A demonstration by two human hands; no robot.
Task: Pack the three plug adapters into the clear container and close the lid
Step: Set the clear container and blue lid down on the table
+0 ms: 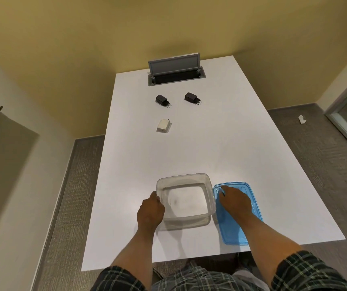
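The clear container (202,177) stands empty near the table's front edge. My left hand (150,211) grips its left wall. Right beside the container lies the blue lid (234,229), flat on the table, and my right hand (234,201) rests on top of it with fingers spread. Far up the table sit the three plug adapters: a black one (162,99) at the left, another black one (191,97) to its right, and a white one (163,125) a little nearer to me.
An open cable hatch (175,73) with a raised grey flap is set into the white table (210,143) at the far end. Grey carpet lies on both sides, with a scrap of white paper (302,119) on the floor at the right.
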